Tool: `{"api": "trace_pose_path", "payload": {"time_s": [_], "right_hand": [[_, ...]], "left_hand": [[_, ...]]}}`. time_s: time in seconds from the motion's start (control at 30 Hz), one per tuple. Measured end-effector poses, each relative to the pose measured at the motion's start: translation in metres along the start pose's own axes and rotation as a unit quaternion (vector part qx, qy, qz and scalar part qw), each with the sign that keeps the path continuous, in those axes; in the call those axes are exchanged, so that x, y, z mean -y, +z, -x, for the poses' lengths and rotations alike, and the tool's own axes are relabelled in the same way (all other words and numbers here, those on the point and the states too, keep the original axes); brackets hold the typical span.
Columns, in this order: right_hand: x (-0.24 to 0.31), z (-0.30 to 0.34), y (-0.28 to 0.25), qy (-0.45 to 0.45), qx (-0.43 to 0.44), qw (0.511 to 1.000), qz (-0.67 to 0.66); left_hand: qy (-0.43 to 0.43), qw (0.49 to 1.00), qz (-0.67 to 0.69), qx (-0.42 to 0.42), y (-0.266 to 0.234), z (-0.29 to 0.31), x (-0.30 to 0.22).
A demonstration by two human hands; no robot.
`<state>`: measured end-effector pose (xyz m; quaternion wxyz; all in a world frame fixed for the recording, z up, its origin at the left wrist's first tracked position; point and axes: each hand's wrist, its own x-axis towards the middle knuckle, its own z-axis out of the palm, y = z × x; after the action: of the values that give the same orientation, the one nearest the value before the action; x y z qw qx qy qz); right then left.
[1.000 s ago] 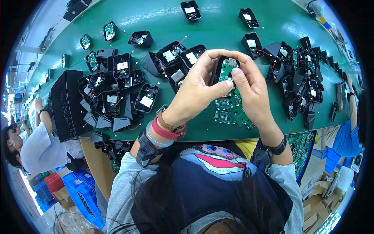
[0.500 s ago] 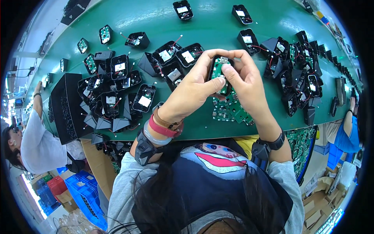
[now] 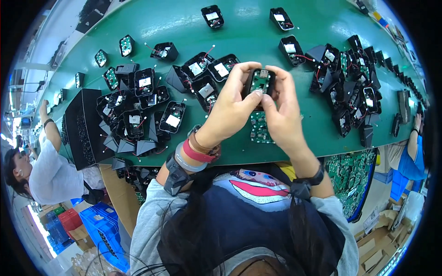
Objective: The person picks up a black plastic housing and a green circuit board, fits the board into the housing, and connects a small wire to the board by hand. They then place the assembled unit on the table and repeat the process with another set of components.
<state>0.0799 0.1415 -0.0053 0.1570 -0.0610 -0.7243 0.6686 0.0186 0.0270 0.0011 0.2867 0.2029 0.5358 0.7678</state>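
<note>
Between my hands is a black plastic housing (image 3: 251, 79) with a green circuit board (image 3: 261, 82) seated in its open top. My left hand (image 3: 234, 103) grips its left side, the thumb pressing on the board's near end. From the right, my right hand (image 3: 284, 110) closes round the housing, its thumb low beside the left thumb. A metal connector shows at the board's far end. Loose green circuit boards (image 3: 260, 128) lie on the table just below my hands, partly covered by my right hand.
Black housings with wires pile up at left (image 3: 133, 120) and right (image 3: 343, 92) on the green table (image 3: 221, 154). A black box of small parts (image 3: 82, 129) stands at left. Boards fill a tray (image 3: 350, 184) below the right edge. Co-workers (image 3: 50, 170) sit either side.
My right thumb has slid down off the middle of the board toward its near end. My right hand and forearm have shifted slightly left and down, covering more of the loose boards.
</note>
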Motion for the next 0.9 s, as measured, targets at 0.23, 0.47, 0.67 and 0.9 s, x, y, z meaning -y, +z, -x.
{"api": "trace_pose_path", "payload": {"time_s": [0.23,0.47,0.67,0.9], "right_hand": [[0.012,0.023,-0.046,0.015,0.027,0.999,-0.033],[0.011,0.042,-0.058,0.081,0.065,0.994,-0.015],[0.022,0.090,-0.113,0.097,-0.048,0.984,0.140],[0.029,0.115,-0.133,0.140,-0.122,0.975,0.125]], "left_hand": [[0.024,0.941,-0.339,0.002,-0.016,0.007,-0.063],[-0.008,0.665,-0.738,0.117,-0.167,-0.162,-0.138],[-0.104,0.625,-0.768,0.088,-0.204,-0.191,-0.096],[0.198,0.524,-0.788,0.254,-0.159,-0.215,-0.080]]}}
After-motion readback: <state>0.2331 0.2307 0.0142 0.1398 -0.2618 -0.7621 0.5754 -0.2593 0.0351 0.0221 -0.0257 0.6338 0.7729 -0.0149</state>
